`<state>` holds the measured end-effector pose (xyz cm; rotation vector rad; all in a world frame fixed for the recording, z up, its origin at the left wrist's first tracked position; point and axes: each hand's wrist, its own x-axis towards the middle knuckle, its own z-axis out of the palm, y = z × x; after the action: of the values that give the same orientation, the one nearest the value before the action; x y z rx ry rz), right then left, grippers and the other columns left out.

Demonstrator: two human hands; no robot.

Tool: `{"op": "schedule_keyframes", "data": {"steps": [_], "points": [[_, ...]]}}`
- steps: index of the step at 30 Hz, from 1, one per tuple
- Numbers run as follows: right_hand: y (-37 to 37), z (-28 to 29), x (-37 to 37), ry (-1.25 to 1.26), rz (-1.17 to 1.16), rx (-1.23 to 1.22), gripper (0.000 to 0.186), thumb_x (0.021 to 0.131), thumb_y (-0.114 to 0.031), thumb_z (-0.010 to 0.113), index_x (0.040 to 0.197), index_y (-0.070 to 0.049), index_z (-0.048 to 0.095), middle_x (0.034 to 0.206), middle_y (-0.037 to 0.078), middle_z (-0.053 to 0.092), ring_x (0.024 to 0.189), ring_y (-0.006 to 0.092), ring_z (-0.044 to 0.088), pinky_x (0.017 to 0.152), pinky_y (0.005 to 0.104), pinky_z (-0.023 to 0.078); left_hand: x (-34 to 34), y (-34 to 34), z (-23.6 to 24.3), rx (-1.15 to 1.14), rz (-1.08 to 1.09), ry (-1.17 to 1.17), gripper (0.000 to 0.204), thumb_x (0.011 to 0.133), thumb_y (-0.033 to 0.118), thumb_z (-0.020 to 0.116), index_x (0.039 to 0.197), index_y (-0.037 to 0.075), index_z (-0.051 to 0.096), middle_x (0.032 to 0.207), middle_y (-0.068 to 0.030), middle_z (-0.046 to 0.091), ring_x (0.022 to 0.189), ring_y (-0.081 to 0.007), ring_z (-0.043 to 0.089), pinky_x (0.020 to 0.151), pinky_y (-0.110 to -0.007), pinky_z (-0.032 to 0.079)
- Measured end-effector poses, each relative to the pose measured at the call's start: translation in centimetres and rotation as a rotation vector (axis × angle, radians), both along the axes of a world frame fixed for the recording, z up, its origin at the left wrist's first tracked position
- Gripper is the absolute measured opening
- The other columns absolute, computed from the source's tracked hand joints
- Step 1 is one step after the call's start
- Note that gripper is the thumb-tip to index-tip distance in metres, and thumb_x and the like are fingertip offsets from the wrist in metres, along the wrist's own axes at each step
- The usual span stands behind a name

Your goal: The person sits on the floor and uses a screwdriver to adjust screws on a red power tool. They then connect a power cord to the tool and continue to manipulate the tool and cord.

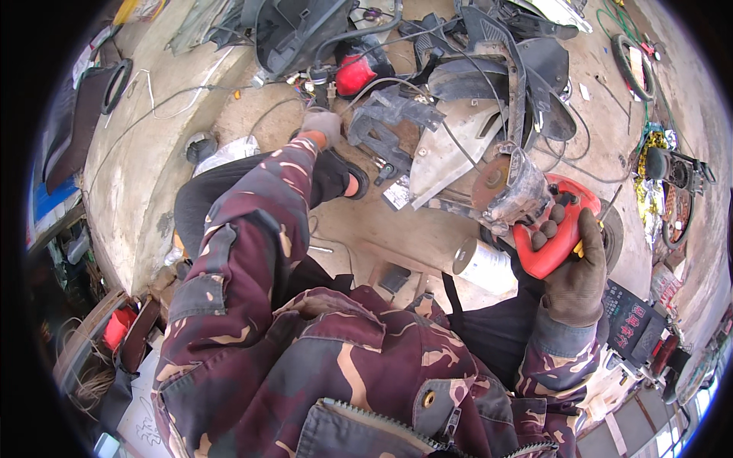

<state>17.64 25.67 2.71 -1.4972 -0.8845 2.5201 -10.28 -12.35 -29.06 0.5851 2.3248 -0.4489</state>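
Note:
My right hand [573, 278], in a brown glove, grips the red handle of an angle grinder [553, 252] with a metal head and a worn disc [489, 183]. My left hand [321, 126], in a grey glove, reaches forward with its fingers closed among wires and small connectors [305, 88]; what it holds is hard to make out. Just right of it lie a bent dark grey bracket [389, 118] and a red lamp-like part [353, 75]. A silver plastic panel [450, 160] lies between my hands, with a white cylindrical can [481, 267] below the grinder.
Black plastic panels [466, 80] and cables are piled ahead. Small tyres [630, 65] and a yellow foil bundle [653, 149] lie at the right, with a dark printed box [630, 320] lower down. A concrete ledge [134, 175] runs along the left; a grey pot [200, 145] stands near my leg.

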Motion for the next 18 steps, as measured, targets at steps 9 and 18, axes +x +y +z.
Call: {"op": "schedule_keyframes", "data": {"steps": [9,18], "points": [[-0.1,0.5,0.2,0.089,0.03,-0.062,0.038,0.105,-0.034,0.064,0.123,0.0,0.064,0.102,0.011,0.072,0.089,0.0217,0.07,0.085,0.0385,0.06,-10.5,-1.8,19.4,0.426,-0.005,-0.038,0.034,0.085,0.014,0.066,0.117,0.014,0.079,0.114,-0.0129,0.078,0.105,-0.0286,0.073,0.094,-0.038,0.056],[-1.2,0.7,-0.4,0.164,0.195,-0.027,0.044,0.103,-0.038,0.066,0.126,-0.001,0.06,0.106,0.009,0.067,0.094,0.0231,0.067,0.085,0.0383,0.06,-9.1,-3.2,41.2,0.515,-0.322,0.551,0.039,0.09,0.008,0.065,0.128,0.014,0.074,0.11,-0.013,0.076,0.094,-0.0274,0.073,0.086,-0.039,0.057]]}}
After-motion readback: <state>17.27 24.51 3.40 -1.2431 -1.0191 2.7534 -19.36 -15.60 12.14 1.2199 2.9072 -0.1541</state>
